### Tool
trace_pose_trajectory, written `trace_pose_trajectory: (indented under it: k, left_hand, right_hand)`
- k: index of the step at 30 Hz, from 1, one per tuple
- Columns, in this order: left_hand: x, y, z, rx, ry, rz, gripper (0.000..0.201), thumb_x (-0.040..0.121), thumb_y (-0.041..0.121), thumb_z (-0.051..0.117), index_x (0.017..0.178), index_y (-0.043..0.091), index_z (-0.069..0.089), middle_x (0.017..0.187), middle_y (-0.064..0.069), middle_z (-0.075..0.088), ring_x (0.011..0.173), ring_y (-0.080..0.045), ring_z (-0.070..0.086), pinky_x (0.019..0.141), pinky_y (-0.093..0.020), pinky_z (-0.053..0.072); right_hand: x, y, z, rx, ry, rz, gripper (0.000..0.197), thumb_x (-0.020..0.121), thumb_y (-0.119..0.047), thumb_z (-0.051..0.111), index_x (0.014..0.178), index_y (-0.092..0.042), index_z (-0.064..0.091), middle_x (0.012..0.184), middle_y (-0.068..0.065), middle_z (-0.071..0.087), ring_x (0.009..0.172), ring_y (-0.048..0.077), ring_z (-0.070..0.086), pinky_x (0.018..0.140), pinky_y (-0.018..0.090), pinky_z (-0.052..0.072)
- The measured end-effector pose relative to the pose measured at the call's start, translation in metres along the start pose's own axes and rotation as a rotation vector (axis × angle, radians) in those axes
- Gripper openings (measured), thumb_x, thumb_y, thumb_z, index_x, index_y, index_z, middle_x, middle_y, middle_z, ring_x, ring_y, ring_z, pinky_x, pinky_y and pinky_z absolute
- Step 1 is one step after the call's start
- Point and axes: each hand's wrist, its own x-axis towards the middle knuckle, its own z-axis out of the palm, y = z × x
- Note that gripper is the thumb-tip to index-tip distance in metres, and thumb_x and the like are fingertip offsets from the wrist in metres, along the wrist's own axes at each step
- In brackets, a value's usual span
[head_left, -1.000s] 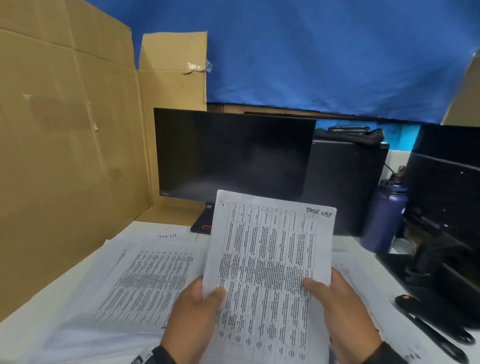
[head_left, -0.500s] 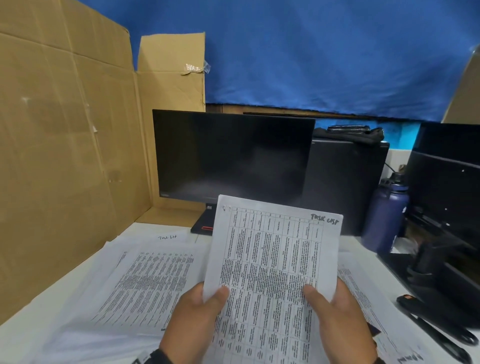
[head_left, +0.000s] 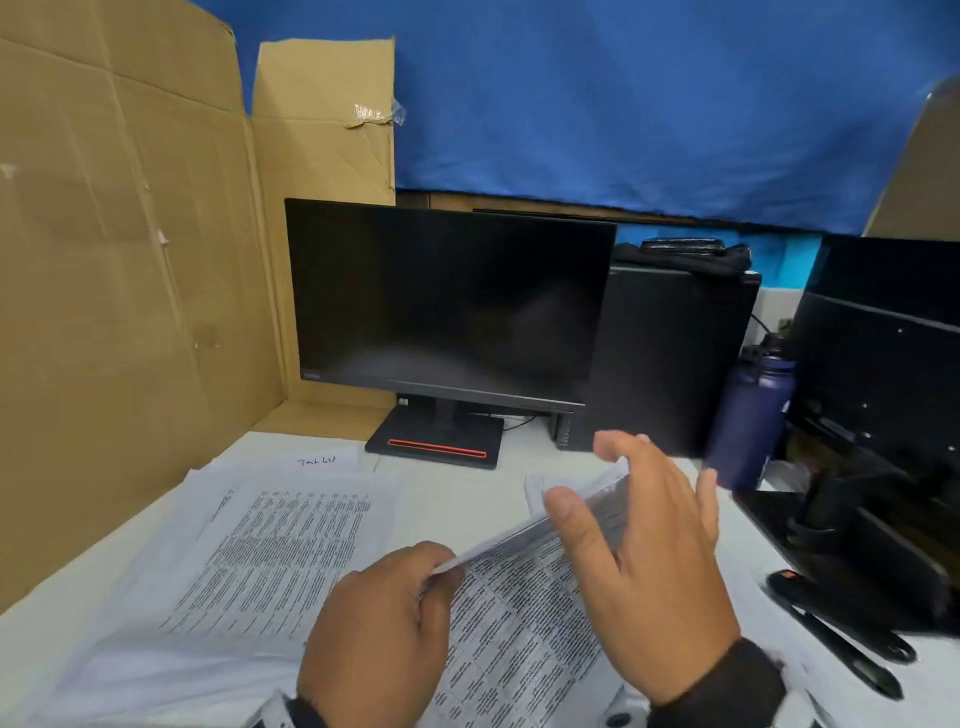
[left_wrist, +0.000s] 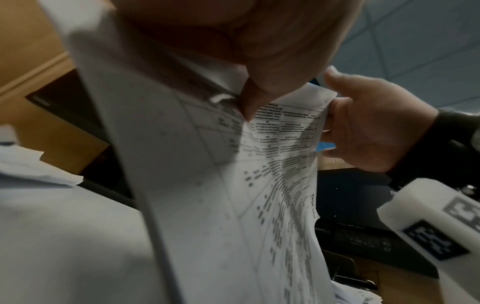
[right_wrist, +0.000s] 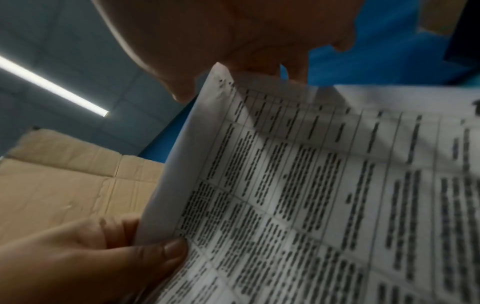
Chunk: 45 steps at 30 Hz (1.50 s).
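A printed sheet (head_left: 519, 597) with a dense table of text is held over the desk. My left hand (head_left: 436, 571) pinches its left edge between thumb and fingers, as the right wrist view shows (right_wrist: 166, 253). My right hand (head_left: 634, 499) has the sheet's top edge between thumb and spread fingers and bends it over towards me. In the left wrist view the sheet (left_wrist: 233, 185) curves away to my right hand (left_wrist: 363, 127) at its far corner. The sheet's upper half is folded over and blurred.
More printed papers (head_left: 270, 545) lie spread on the white desk at left. A dark monitor (head_left: 447, 301) stands behind, with a black computer case (head_left: 670, 353) and a purple bottle (head_left: 748, 415) beside it. Cardboard walls (head_left: 119, 286) close off the left. Black equipment (head_left: 883, 467) and a pen (head_left: 841, 629) sit right.
The sheet was held upright and flat by both hands at its lower edges. My right hand has moved up to the top edge and bent it down; the left hand keeps its hold.
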Motion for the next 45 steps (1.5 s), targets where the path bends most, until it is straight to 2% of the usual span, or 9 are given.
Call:
trace_pose_trajectory:
  k: [2, 4, 11, 16, 28, 34, 39, 43, 45]
  left_hand:
    - [0.000, 0.000, -0.001, 0.018, 0.013, 0.034, 0.014, 0.098, 0.045, 0.057, 0.088, 0.037, 0.063, 0.082, 0.036, 0.059, 0.067, -0.005, 0.058, 0.049, -0.016, 0.035]
    - [-0.001, 0.000, -0.002, 0.029, 0.029, 0.059, 0.015, 0.098, 0.046, 0.057, 0.088, 0.037, 0.062, 0.078, 0.033, 0.059, 0.063, -0.008, 0.056, 0.049, -0.017, 0.033]
    - [-0.005, 0.001, -0.001, 0.032, 0.046, 0.146, 0.017, 0.097, 0.040, 0.063, 0.081, 0.038, 0.059, 0.058, 0.022, 0.052, 0.054, -0.002, 0.050, 0.053, -0.016, 0.025]
    - [-0.006, 0.003, -0.003, 0.051, 0.036, 0.209, 0.015, 0.095, 0.045, 0.055, 0.081, 0.039, 0.056, 0.052, 0.027, 0.036, 0.047, 0.003, 0.039, 0.054, -0.011, 0.020]
    - [-0.007, 0.000, -0.005, 0.058, 0.036, 0.211, 0.022, 0.100, 0.051, 0.042, 0.087, 0.039, 0.055, 0.053, 0.021, 0.044, 0.051, -0.008, 0.051, 0.050, -0.015, 0.025]
    - [-0.007, -0.003, -0.002, 0.100, 0.009, 0.233, 0.027, 0.100, 0.056, 0.036, 0.087, 0.039, 0.051, 0.052, 0.019, 0.042, 0.048, -0.007, 0.048, 0.047, -0.017, 0.025]
    - [-0.001, -0.008, -0.004, 0.089, -0.042, 0.147, 0.032, 0.104, 0.047, 0.045, 0.074, 0.036, 0.046, 0.051, 0.011, 0.048, 0.046, -0.008, 0.049, 0.044, -0.021, 0.032]
    - [0.012, -0.021, -0.013, 0.080, -0.099, -0.023, 0.035, 0.106, 0.047, 0.041, 0.075, 0.033, 0.049, 0.058, 0.003, 0.058, 0.055, -0.013, 0.058, 0.052, -0.031, 0.046]
    - [0.018, -0.029, -0.015, 0.045, -0.118, -0.093, 0.036, 0.106, 0.046, 0.042, 0.075, 0.029, 0.051, 0.060, 0.001, 0.060, 0.059, -0.018, 0.061, 0.057, -0.036, 0.049]
  right_hand:
    - [0.002, -0.005, 0.001, 0.068, 0.083, 0.010, 0.046, 0.090, -0.077, 0.026, 0.101, -0.036, 0.043, 0.095, -0.024, 0.055, 0.104, -0.008, 0.048, 0.120, 0.057, 0.015]
    - [0.002, -0.006, 0.003, 0.073, 0.162, -0.008, 0.033, 0.095, -0.065, 0.033, 0.089, -0.034, 0.041, 0.080, -0.019, 0.051, 0.093, -0.010, 0.046, 0.109, 0.061, 0.031]
    - [0.007, -0.006, 0.000, 0.108, 0.202, 0.021, 0.045, 0.092, -0.070, 0.037, 0.078, -0.028, 0.038, 0.068, -0.010, 0.050, 0.071, 0.004, 0.049, 0.080, 0.046, 0.045]
    - [0.010, -0.004, 0.001, 0.159, 0.220, 0.060, 0.041, 0.094, -0.064, 0.046, 0.074, -0.029, 0.037, 0.065, -0.007, 0.049, 0.064, 0.010, 0.050, 0.074, 0.047, 0.048]
    - [0.018, -0.006, 0.005, 0.209, 0.229, 0.064, 0.032, 0.095, -0.055, 0.041, 0.078, -0.028, 0.041, 0.068, -0.009, 0.048, 0.065, 0.008, 0.049, 0.078, 0.051, 0.048]
    - [0.026, -0.006, 0.011, 0.164, 0.226, 0.089, 0.027, 0.099, -0.042, 0.042, 0.077, -0.028, 0.040, 0.069, -0.009, 0.049, 0.068, 0.004, 0.048, 0.085, 0.043, 0.041]
    - [0.028, 0.005, 0.010, 0.113, 0.114, 0.056, 0.039, 0.094, -0.068, 0.030, 0.087, -0.033, 0.044, 0.083, -0.014, 0.051, 0.081, 0.005, 0.048, 0.087, 0.033, 0.025]
    - [0.050, 0.079, -0.019, -0.136, 0.046, 0.332, 0.037, 0.092, -0.062, 0.036, 0.098, -0.031, 0.055, 0.108, -0.006, 0.058, 0.107, 0.023, 0.050, 0.092, 0.043, 0.032]
    - [0.055, 0.126, -0.039, -0.415, -0.185, 0.536, 0.028, 0.093, -0.047, 0.041, 0.104, -0.028, 0.058, 0.118, 0.004, 0.059, 0.114, 0.032, 0.051, 0.092, 0.048, 0.034]
